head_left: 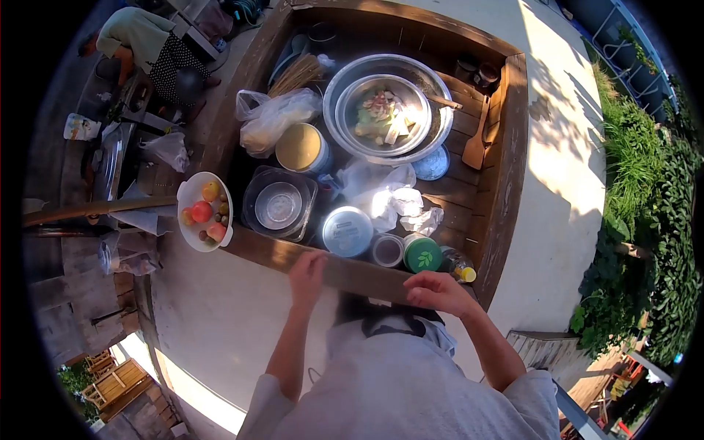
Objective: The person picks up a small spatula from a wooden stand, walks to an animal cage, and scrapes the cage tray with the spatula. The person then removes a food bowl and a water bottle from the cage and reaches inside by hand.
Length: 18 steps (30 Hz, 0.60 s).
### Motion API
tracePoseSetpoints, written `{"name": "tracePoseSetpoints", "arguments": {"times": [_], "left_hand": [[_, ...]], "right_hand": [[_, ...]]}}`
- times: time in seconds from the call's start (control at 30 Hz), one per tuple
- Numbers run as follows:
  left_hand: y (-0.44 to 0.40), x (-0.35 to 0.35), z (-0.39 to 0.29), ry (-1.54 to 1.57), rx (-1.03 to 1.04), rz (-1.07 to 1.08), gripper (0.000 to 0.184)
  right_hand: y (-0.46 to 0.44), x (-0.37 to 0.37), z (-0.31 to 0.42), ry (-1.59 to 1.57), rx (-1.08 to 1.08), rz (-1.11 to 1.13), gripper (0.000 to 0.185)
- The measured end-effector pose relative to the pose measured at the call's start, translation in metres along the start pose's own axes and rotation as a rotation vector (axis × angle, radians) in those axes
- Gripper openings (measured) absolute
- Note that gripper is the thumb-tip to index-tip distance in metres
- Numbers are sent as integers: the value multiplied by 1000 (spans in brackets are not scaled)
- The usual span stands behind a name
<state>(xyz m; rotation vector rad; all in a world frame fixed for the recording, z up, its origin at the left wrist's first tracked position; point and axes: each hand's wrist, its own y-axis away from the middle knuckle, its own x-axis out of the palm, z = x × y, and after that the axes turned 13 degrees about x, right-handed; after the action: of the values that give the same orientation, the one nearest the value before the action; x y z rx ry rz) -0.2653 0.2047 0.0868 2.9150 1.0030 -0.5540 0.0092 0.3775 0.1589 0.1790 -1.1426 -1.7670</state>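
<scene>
My left hand (308, 277) is at the near rim of a wooden tray-like table (352, 277), fingers loosely extended, nothing visible in it. Close to it is a round tub with a pale blue lid (347, 232). My right hand (440, 290) hovers by the same rim, fingers half bent with a gap at the thumb, holding nothing visible. Just beyond it are a green-lidded jar (422, 254), a bottle with a yellow cap (465, 274) and a small clear cup (387, 251). Whether either hand touches the rim, I cannot tell.
Nested metal bowls (332, 110) hold chopped food. A wooden spatula (477, 149) leans at the right wall. Plastic bags (282, 117), a tin (299, 147) and a clear box (257, 209) stand left. A white bowl (192, 236) holds tomatoes. Another person (139, 37) bends at upper left.
</scene>
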Motion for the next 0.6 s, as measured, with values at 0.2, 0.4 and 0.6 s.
{"name": "tracePoseSetpoints", "arguments": {"times": [0.2,0.4,0.6], "left_hand": [[-74,-33,46,-176,240,90,12],[-83,-67,65,-231,343,154,12],[-78,-74,77,-84,288,59,13]], "right_hand": [[-144,-14,52,-596,-110,-309,28],[-324,-59,78,-1023,-209,-262,26],[-358,-74,125,-1163,-201,-290,24]]}}
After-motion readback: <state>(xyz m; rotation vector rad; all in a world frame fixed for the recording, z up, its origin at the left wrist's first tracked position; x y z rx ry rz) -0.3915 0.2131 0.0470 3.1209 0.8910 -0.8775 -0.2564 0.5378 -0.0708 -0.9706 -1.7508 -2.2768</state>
